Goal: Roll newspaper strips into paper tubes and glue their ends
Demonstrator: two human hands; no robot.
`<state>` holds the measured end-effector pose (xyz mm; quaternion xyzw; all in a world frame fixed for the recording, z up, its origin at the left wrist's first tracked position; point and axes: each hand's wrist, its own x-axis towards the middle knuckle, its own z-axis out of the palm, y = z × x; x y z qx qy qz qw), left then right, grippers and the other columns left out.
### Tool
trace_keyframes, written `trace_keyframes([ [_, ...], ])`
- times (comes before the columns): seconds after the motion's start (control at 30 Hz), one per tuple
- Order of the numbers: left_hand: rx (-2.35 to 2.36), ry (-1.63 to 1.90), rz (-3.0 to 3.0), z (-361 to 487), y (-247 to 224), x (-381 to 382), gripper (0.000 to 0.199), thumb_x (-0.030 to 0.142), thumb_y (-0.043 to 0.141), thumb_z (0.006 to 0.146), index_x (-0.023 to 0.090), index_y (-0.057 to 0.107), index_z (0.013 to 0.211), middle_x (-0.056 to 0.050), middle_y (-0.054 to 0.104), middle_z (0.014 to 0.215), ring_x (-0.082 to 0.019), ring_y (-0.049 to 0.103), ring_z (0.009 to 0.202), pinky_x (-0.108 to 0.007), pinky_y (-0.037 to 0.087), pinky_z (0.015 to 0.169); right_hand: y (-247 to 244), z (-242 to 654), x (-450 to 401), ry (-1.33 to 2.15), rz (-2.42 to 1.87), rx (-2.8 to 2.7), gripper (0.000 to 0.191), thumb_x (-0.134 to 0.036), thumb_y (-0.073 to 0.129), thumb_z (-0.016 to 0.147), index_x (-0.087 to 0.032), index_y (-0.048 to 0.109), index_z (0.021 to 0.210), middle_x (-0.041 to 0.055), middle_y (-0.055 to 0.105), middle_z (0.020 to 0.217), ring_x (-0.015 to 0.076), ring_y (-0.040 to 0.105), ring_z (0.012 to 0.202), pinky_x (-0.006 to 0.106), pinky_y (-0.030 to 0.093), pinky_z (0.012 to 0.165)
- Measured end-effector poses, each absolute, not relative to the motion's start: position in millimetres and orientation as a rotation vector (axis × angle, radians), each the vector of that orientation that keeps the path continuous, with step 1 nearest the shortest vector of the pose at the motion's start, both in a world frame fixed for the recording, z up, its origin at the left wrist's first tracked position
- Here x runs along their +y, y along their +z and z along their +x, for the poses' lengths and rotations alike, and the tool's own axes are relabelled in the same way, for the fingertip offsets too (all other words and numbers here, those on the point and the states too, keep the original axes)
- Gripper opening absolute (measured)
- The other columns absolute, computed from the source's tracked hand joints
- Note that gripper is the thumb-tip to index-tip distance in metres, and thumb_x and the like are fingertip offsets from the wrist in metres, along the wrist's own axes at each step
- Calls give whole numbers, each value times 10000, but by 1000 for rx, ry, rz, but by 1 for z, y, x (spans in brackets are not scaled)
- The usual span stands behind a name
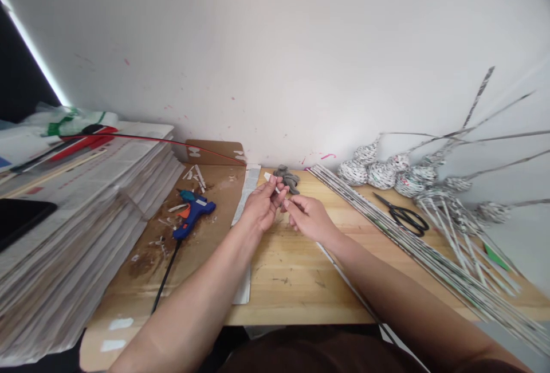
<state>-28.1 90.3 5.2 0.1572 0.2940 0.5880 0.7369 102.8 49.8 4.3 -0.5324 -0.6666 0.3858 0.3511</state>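
My left hand (pixel 265 201) is closed on a thin rolled paper tube, whose pale flat end pokes up above the fingers. My right hand (pixel 307 216) pinches the same tube a little further along, with thumb and fingertips pressed together. From under the right hand the paper tube (pixel 337 267) slants down to the right, passing beneath my right forearm and over the table's front edge. Both hands meet above the wooden table, close together. Just behind the fingers lies a crumpled grey item (pixel 289 180), perhaps a glove, partly hidden by my left hand.
A blue glue gun (pixel 195 214) lies on stained cardboard (pixel 227 189) to the left, beside a tall newspaper stack (pixel 107 235). On the right are a bundle of paper tubes (pixel 387 230), black scissors (pixel 406 218) and several woven paper shapes (pixel 382 175) with long stems. A wall stands behind.
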Motion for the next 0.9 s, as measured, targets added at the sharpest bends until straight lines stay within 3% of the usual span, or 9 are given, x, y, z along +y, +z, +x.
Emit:
trace_keyframes([
  [0.13, 615, 1257, 344, -29, 7, 91, 132, 158, 573, 871, 73, 658, 815, -60, 670, 711, -122, 698, 680, -165, 575, 615, 5, 107, 51, 1292, -1252, -1581, 359, -500, 483, 883, -165, 585, 803, -38, 520, 495, 89, 472, 391, 210, 382, 418],
  [0.37, 593, 1197, 363, -32, 10, 89, 169, 136, 534, 889, 73, 652, 785, -47, 659, 680, -122, 702, 678, -124, 554, 558, 3, 113, 49, 1976, -894, -1119, 333, -510, 570, 818, -179, 532, 819, -89, 380, 455, 78, 356, 369, 216, 285, 404],
  [0.43, 595, 1187, 382, -32, 9, 90, 161, 136, 536, 888, 72, 655, 799, -46, 660, 686, -125, 703, 682, -128, 557, 559, 2, 112, 49, 1908, -966, -1205, 362, -539, 541, 836, -178, 552, 849, -73, 426, 473, 88, 396, 385, 221, 286, 408],
  [0.57, 601, 1195, 408, -32, 8, 89, 148, 140, 545, 884, 75, 656, 811, -43, 660, 695, -131, 705, 703, -146, 569, 588, 3, 110, 47, 1410, -1197, -1534, 374, -536, 555, 843, -164, 582, 822, -42, 506, 503, 85, 444, 431, 217, 310, 442],
  [0.63, 589, 1192, 410, -32, 9, 89, 146, 149, 552, 882, 78, 657, 811, -44, 664, 705, -127, 704, 705, -146, 570, 600, 6, 109, 46, 1491, -1157, -1477, 384, -551, 528, 852, -174, 544, 780, -66, 439, 448, 77, 376, 390, 215, 291, 423],
  [0.77, 549, 1174, 425, -32, 10, 88, 171, 175, 544, 891, 73, 667, 829, -55, 677, 741, -124, 704, 721, -142, 568, 621, 10, 110, 44, 1975, -880, -1155, 359, -555, 518, 843, -212, 446, 768, -114, 268, 410, 78, 262, 358, 219, 268, 401],
  [0.83, 555, 1174, 434, -32, 10, 88, 171, 174, 543, 891, 72, 672, 845, -54, 676, 740, -125, 705, 720, -142, 568, 616, 10, 110, 43, 1962, -904, -1197, 362, -569, 501, 848, -213, 460, 797, -109, 284, 425, 85, 292, 364, 224, 276, 405],
  [0.9, 578, 1185, 446, -32, 10, 89, 151, 169, 562, 879, 73, 675, 848, -51, 670, 722, -127, 704, 710, -142, 567, 605, 8, 110, 42, 1694, -1058, -1383, 371, -570, 514, 848, -200, 500, 826, -87, 370, 465, 88, 357, 393, 224, 287, 419],
])
